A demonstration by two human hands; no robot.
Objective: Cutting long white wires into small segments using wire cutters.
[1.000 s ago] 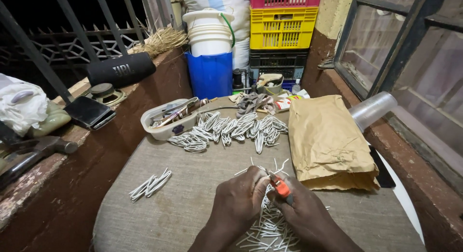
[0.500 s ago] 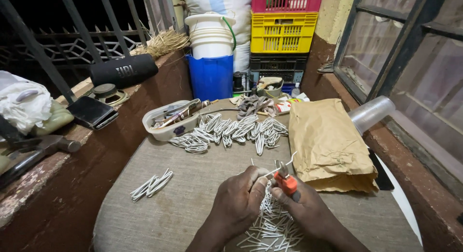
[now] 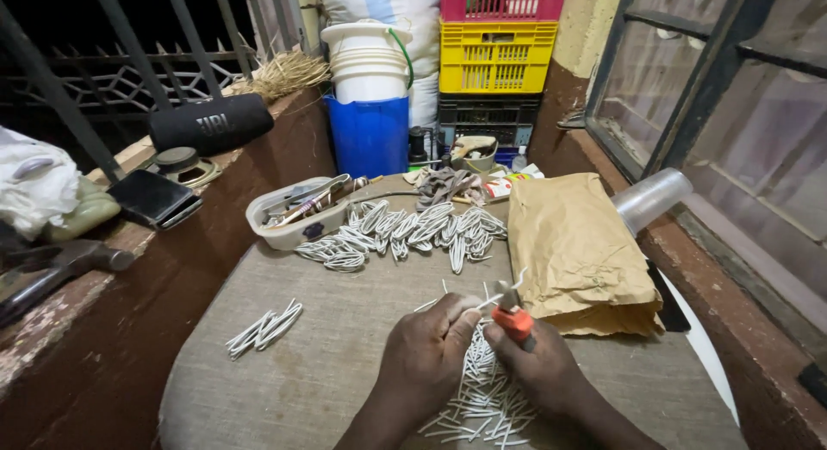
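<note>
Centrally: right hand (image 3: 538,364) grips pliers (image 3: 515,316) | left hand (image 3: 426,355) pinches wire (image 3: 482,302)

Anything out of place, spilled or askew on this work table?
One thing: a clear plastic cup lies tipped on its side at the table's right edge beside the brown paper bag. The white wire pieces under both hands look like a loose work pile.
</note>
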